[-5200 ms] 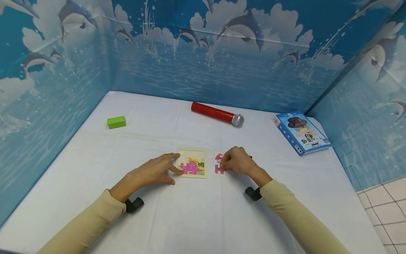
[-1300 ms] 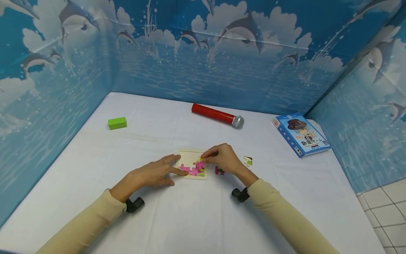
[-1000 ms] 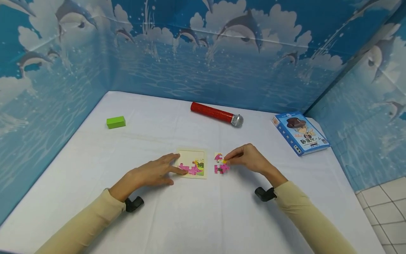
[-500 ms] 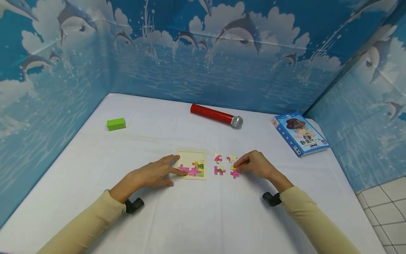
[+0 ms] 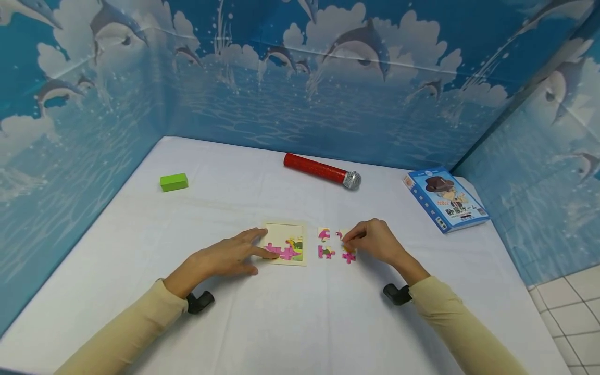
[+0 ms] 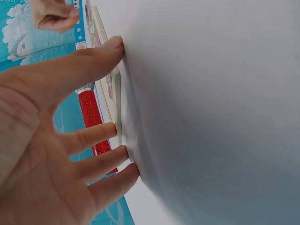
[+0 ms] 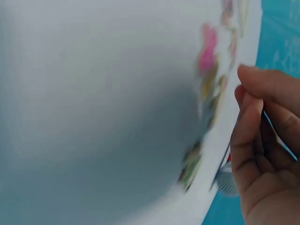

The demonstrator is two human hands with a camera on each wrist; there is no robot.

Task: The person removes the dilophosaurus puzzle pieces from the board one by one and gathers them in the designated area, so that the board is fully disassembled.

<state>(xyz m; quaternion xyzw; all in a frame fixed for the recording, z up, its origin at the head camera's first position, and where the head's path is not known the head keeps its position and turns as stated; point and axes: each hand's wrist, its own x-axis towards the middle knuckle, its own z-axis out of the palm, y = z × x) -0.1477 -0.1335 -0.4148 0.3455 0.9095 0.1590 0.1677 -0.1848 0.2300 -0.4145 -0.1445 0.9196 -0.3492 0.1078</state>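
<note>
A pale square puzzle tray (image 5: pixel 283 229) holds pink and green pieces along its bottom and right side. My left hand (image 5: pixel 229 255) rests at the tray's left side, one finger over the pink part; in the left wrist view its fingers (image 6: pixel 87 138) are spread along the tray edge (image 6: pixel 117 93). Right of the tray lie loose pieces, among them a pink one (image 5: pixel 324 234), a pink-green one (image 5: pixel 326 252) and another pink one (image 5: pixel 349 258). Above the rightmost pieces is my right hand (image 5: pixel 375 242), partly covering them. In the right wrist view that hand (image 7: pixel 267 173) has its fingertips together, no piece visible between them.
A green block (image 5: pixel 174 182) stands at the back left. A red microphone (image 5: pixel 321 169) lies behind the tray. The blue illustrated box (image 5: pixel 445 199) is at the back right, near the dolphin-print backdrop (image 5: pixel 300 114).
My right hand has moved from the tray to the right, with a pink-and-yellow piece that now lies among the loose ones, let go. Fewer pieces are in the tray. My left hand has barely moved.
</note>
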